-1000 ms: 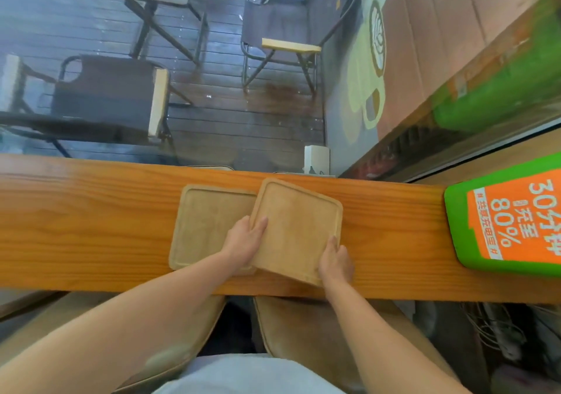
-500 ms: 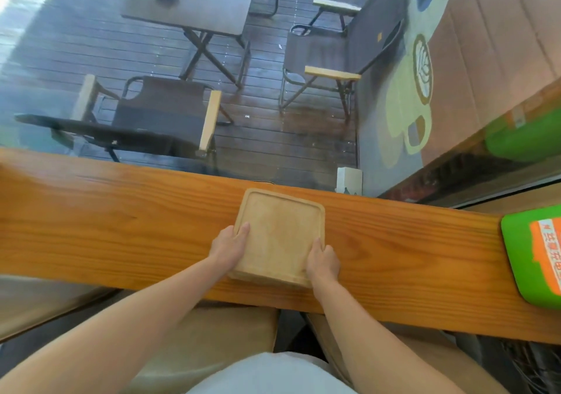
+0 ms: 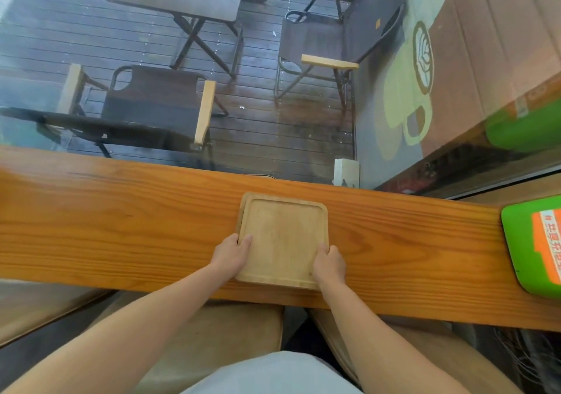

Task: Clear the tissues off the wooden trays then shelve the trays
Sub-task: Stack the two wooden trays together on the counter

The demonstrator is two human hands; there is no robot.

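Now the stacking step is wrapping up, no tissues showing on the trays [image 3: 283, 238].
Both hands are gripping the stack on the counter [image 3: 121, 226]: left hand [image 3: 232, 255] clamping its left edge, right hand [image 3: 329, 264] its near right corner; next comes a level lift toward a shelf, out of view.
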